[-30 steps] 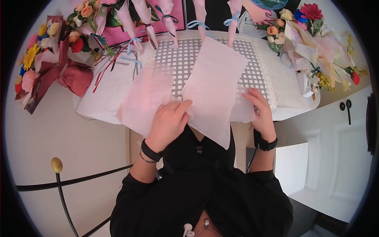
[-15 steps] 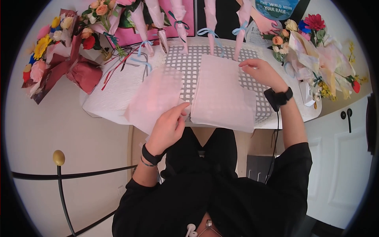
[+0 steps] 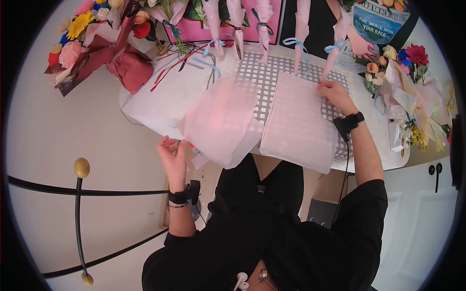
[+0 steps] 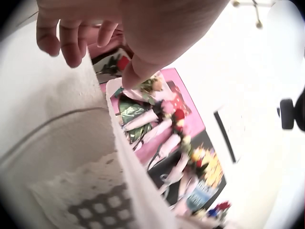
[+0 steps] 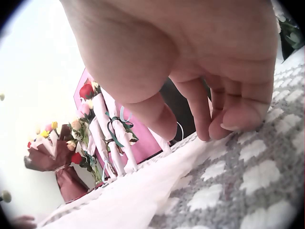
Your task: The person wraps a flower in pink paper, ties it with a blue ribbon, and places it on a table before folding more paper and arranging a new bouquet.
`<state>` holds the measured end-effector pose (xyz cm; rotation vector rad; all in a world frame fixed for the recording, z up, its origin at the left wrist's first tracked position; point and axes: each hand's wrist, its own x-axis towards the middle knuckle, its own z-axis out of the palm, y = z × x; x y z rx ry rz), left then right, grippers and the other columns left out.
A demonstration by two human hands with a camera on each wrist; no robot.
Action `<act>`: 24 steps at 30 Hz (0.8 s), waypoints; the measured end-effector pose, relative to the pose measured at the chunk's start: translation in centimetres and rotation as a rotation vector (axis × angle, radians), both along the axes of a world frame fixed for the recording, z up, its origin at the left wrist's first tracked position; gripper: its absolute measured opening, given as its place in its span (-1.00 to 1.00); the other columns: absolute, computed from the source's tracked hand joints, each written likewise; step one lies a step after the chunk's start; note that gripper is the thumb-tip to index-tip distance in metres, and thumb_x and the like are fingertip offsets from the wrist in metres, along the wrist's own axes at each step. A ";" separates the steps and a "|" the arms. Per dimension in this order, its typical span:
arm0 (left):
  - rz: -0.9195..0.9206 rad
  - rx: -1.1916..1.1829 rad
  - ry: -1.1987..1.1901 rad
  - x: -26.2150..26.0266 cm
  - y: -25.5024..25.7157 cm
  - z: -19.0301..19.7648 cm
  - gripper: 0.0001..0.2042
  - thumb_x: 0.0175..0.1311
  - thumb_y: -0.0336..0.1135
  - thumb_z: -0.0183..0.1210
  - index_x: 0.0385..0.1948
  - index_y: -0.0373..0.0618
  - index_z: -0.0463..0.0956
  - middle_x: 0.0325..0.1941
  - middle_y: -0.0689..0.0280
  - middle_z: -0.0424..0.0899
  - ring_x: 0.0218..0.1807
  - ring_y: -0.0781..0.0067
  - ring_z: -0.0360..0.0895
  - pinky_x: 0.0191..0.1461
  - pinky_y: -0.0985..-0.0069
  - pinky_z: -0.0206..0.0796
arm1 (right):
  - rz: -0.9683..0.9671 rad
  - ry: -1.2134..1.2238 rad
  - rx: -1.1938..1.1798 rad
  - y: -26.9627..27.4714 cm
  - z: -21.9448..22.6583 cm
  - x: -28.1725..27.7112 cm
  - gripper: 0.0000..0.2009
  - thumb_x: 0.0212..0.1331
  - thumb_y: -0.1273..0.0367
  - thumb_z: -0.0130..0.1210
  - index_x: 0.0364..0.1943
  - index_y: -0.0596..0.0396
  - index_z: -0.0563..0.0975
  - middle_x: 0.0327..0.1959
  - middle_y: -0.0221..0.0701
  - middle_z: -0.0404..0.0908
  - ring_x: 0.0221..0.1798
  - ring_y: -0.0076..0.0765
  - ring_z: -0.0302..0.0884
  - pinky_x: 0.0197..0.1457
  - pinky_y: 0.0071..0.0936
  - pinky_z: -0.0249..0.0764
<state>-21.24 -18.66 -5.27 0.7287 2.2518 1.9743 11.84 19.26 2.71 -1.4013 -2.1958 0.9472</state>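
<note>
Two lots of thin translucent pink wrapping paper lie side by side at the front of the table. The left paper point(image 3: 221, 123) has its lower corner hanging past the table edge. Beside that paper's left edge is my left hand point(image 3: 172, 157), its fingers loosely bent; in the left wrist view the thumb point(image 4: 136, 74) is right at a pale paper edge, apart from the other fingers. The right paper point(image 3: 301, 121) lies flat, roughly rectangular. At its upper right edge my right hand point(image 3: 336, 96) rests, fingertips point(image 5: 238, 117) down by the paper's border on the cloth.
A grey-and-white checked cloth point(image 3: 264, 94) covers the middle of the white table point(image 3: 150, 109). Along the back stand several pink-wrapped flowers point(image 3: 264, 34) with ribbons. A dark-red wrapped bouquet point(image 3: 128, 68) is at left, a pale bouquet point(image 3: 412, 97) at right. Loose ribbons point(image 3: 177, 68) lie back left.
The right hand went from the right paper's lower right side up to its top right edge, and that paper now lies flat. The left hand moved from between the papers to the left paper's outer edge.
</note>
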 end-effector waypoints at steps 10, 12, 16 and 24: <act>-0.282 0.036 -0.355 -2.5 2.6 0.7 -0.79 0.43 -0.27 0.14 -0.10 -0.21 0.43 -0.49 0.41 0.58 -0.48 0.70 0.43 -0.37 0.67 0.29 | -0.081 0.537 -0.354 -2.2 0.6 6.6 -0.70 0.33 0.28 0.04 -0.01 0.16 0.63 -0.13 -0.51 0.62 -0.26 -0.65 0.49 -0.23 -0.66 0.42; -0.314 0.014 -0.285 -3.5 3.0 1.3 -0.85 0.45 -0.28 0.12 -0.18 -0.17 0.47 -0.47 0.46 0.58 -0.50 0.75 0.38 -0.40 0.71 0.21 | -0.109 0.611 -0.394 -3.0 0.7 9.0 -0.69 0.35 0.30 0.01 0.03 0.15 0.61 -0.08 -0.50 0.62 -0.24 -0.63 0.50 -0.20 -0.65 0.42; -0.346 0.105 -0.261 -3.2 4.5 2.4 -0.84 0.46 -0.29 0.12 -0.25 -0.21 0.50 -0.52 0.48 0.56 -0.53 0.80 0.34 -0.47 0.71 0.16 | -0.381 0.795 -0.317 -5.3 0.1 13.2 -0.64 0.30 0.27 0.08 0.08 0.18 0.58 0.01 -0.44 0.58 -0.13 -0.53 0.54 -0.14 -0.58 0.45; -0.394 0.258 -0.356 -0.6 8.3 4.7 -0.85 0.46 -0.28 0.12 -0.34 -0.09 0.51 -0.56 0.62 0.42 -0.54 0.84 0.18 -0.47 0.72 0.00 | -0.427 0.092 0.297 -9.2 -2.0 14.9 -0.61 0.22 0.32 0.16 0.14 0.11 0.54 0.14 -0.17 0.54 0.07 -0.21 0.57 0.02 -0.39 0.51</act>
